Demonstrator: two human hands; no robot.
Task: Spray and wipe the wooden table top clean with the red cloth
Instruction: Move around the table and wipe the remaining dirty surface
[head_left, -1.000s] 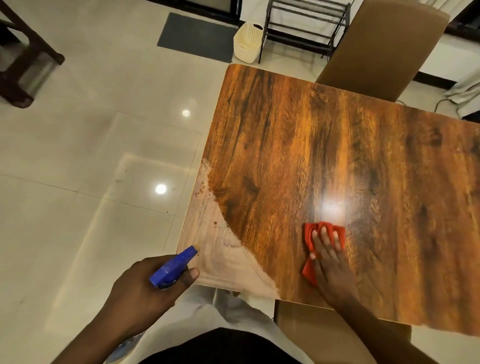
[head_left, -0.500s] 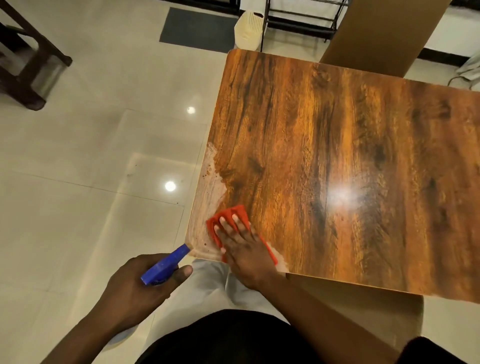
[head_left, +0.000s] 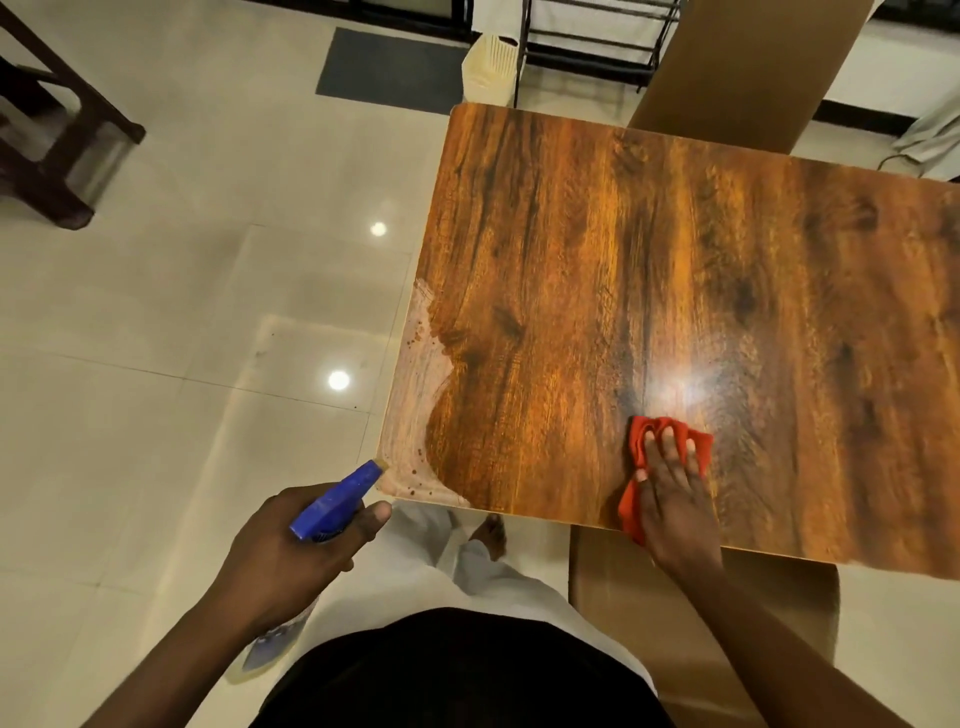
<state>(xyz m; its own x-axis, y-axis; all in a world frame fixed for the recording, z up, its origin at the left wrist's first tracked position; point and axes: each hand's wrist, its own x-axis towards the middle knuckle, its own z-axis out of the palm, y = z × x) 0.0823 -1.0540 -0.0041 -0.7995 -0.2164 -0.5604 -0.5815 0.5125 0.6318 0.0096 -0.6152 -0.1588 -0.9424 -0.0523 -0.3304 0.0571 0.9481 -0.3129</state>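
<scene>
Home living area, glossy cream floor tiles (head_left: 156, 322), dark doormat (head_left: 395, 65), metal shoe rack (head_left: 587, 36), wooden table (head_left: 675, 260)

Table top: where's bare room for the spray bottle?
Far half of the table top is bare. Also bare: between the pale smear at the near-left corner and the red cloth. Crowded only where the right hand presses the cloth.

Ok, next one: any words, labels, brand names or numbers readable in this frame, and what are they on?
No text here can be read.
spray bottle: the pale label low on its body, below the left hand, shows dark marks, too blurred to read.
red cloth, table top and the cardboard box beyond the table: no print visible.
</scene>
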